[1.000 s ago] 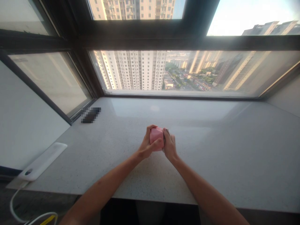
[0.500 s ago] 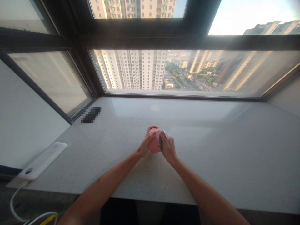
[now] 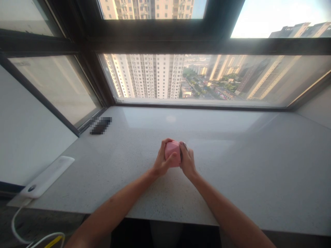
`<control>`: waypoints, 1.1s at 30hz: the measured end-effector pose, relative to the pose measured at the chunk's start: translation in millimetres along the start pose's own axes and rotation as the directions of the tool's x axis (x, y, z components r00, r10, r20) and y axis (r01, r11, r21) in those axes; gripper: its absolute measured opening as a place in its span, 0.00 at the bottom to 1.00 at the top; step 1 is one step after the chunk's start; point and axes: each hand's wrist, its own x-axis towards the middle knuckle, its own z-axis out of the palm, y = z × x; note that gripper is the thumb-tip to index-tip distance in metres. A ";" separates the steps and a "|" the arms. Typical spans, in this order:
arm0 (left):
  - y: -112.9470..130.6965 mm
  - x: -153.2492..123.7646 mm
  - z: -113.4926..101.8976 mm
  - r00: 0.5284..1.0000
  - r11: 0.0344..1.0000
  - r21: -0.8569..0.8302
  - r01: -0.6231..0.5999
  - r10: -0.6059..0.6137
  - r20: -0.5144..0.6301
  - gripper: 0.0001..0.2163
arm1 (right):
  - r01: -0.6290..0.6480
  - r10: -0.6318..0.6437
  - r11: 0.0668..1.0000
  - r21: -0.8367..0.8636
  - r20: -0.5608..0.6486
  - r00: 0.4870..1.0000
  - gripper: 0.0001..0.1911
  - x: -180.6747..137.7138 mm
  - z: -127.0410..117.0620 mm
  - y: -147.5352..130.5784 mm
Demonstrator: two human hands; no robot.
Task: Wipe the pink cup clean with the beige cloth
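Note:
A small pink object (image 3: 172,150) with flat, angled faces is held above the pale counter, near its middle; its exact kind is unclear. Around its left side wrap the fingers of my left hand (image 3: 162,162), the thumb lying across the face toward me. My right hand (image 3: 188,162) is closed at the object's right side. A crumpled greyish-white piece, like a cloth or wipe (image 3: 185,146), shows at the right fingers and is pressed against the pink surface. Most of that piece is hidden by the hand.
The speckled counter (image 3: 248,179) runs up to a dark-framed window (image 3: 201,107). On the left lies a white power strip (image 3: 51,175) with a white cable (image 3: 13,224) hanging over the front edge. A dark pixelated item (image 3: 100,126) rests near the left window corner.
The pink object has turned slightly in my hands. My left thumb has moved lower across its near face, and my right hand has shifted a little right, with less of the whitish piece showing.

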 end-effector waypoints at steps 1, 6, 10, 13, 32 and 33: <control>0.8 0.0 -0.2 1.000 1.000 -0.002 -0.006 0.006 0.009 0.31 | 0.000 0.000 1.000 0.010 -0.008 1.000 0.34 -0.6 -0.1 -0.2; 4.2 10.2 -3.0 0.936 0.916 -0.202 0.347 -0.323 0.144 0.27 | 0.156 -0.151 0.982 -0.108 0.055 0.987 0.35 -4.5 -3.6 4.6; 0.8 12.3 -5.0 0.932 0.897 -0.254 0.361 -0.339 0.129 0.31 | 0.085 -0.082 0.994 -0.064 0.058 0.995 0.33 0.0 -2.8 6.5; -3.0 7.8 -7.3 0.993 0.990 -0.121 0.074 -0.062 0.105 0.39 | -0.028 0.028 0.989 0.148 -0.001 1.000 0.30 6.4 1.8 0.4; -8.3 -0.3 -4.7 0.992 0.999 0.025 -0.034 0.030 0.121 0.32 | 0.015 -0.013 0.998 0.056 -0.031 0.999 0.35 -1.9 1.1 -11.9; -8.5 -0.2 -5.1 0.990 0.994 0.058 -0.089 0.082 0.111 0.34 | 0.021 -0.019 0.999 0.050 -0.031 0.999 0.34 -2.2 0.7 -12.0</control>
